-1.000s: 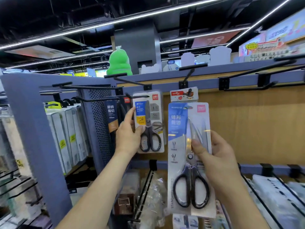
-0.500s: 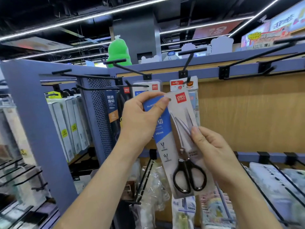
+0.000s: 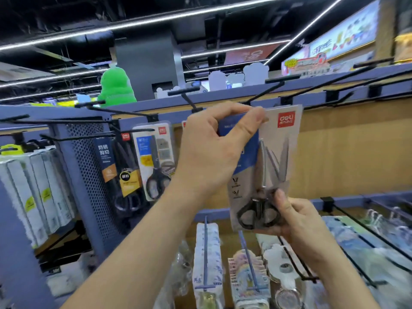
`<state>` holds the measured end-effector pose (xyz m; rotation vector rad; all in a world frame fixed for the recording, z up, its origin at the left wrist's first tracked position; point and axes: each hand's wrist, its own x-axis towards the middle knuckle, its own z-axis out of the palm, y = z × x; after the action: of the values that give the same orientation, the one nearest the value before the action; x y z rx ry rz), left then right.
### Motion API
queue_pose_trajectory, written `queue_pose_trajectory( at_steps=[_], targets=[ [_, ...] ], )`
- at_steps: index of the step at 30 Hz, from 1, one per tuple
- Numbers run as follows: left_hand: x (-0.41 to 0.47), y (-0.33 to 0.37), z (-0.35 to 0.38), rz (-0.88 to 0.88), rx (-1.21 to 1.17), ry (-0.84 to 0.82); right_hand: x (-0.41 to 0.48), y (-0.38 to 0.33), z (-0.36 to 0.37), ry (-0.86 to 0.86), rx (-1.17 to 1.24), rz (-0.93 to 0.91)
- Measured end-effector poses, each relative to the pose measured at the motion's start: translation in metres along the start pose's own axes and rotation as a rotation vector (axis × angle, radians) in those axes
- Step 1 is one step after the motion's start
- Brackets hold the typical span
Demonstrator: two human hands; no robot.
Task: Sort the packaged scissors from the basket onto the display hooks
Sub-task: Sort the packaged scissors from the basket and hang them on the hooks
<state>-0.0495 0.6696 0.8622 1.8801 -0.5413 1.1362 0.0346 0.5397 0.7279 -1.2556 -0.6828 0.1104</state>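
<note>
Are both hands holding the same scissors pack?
Yes, the left hand pinches the top of the scissors pack while the right hand grips its bottom by the black handles.

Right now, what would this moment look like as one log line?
stage: hanging pack | left hand: pinching scissors pack top | right hand: holding bottom | hook: just above

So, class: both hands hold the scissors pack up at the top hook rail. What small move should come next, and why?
Probably slide the blue-and-grey carded scissors pack back along a black wire hook. The left hand pinches its top edge at hook height, and the right hand steadies the bottom by the black handles. Whether the hang hole is already threaded is hidden.
</note>
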Motion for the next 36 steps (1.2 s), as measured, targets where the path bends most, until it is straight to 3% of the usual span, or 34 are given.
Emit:
queue_pose_trajectory(
  at_steps=[7, 12, 17, 21, 26, 31, 36],
  targets=[
    [0.032, -0.016, 0.039, -0.151, -0.037, 0.088, -0.006, -0.013, -0.014, 0.163, -0.021, 0.072],
    [0.037, -0.019, 0.044, -0.229, -0.091, 0.069, -0.006, -0.013, -0.018, 0.174, -0.042, 0.096],
    [0.046, -0.035, 0.046, -0.427, -0.156, 0.036, -0.003, -0.004, -0.019, 0.136, -0.015, 0.205],
    [0.047, -0.052, 0.050, -0.410, -0.088, 0.085, 0.000, 0.002, -0.024, 0.059, -0.081, 0.226],
    [0.022, -0.086, 0.044, -0.323, 0.073, -0.044, 0.018, 0.007, -0.024, 0.143, -0.108, 0.223],
    [0.009, -0.123, 0.041, -0.460, 0.260, -0.100, 0.053, 0.013, -0.021, 0.210, -0.127, 0.262],
    [0.001, -0.143, 0.043, -0.553, 0.288, -0.123, 0.088, 0.022, -0.023, 0.252, -0.199, 0.311]
  ],
)
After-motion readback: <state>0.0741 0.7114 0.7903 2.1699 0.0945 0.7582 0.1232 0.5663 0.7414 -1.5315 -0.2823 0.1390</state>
